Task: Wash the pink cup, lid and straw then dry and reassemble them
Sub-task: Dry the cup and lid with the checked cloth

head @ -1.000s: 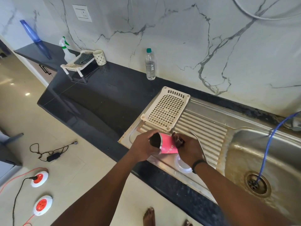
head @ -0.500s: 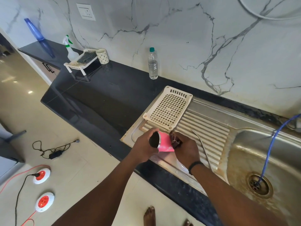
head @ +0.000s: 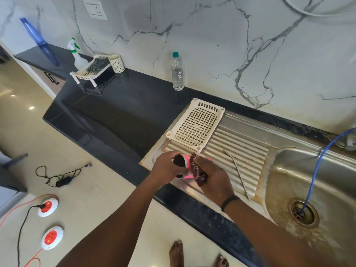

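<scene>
Pink cup [head: 185, 165] sits lower centre of frame, held on its side over the near edge of the steel drainboard [head: 240, 143], long axis running left-right, open mouth facing frame left. Left hand [head: 167, 168] wraps curled fingers round the rim end; right hand [head: 213, 176] grips a dark maroon cloth [head: 196, 172] bunched against the cup's body, fingers curled. Cup lies directly between the two hands, both touching it, so neither is nearer; looks like the drying step. Metal straw [head: 238, 172] lies loose on the ribs just right of the right hand, slanting from upper left to lower right, nearer that hand and an easy reach for it. Lid cannot be made out, possibly hidden under the hands. Cream perforated tray [head: 196, 126] rests on the drainboard above the hands; sink basin [head: 327, 170] far right.
</scene>
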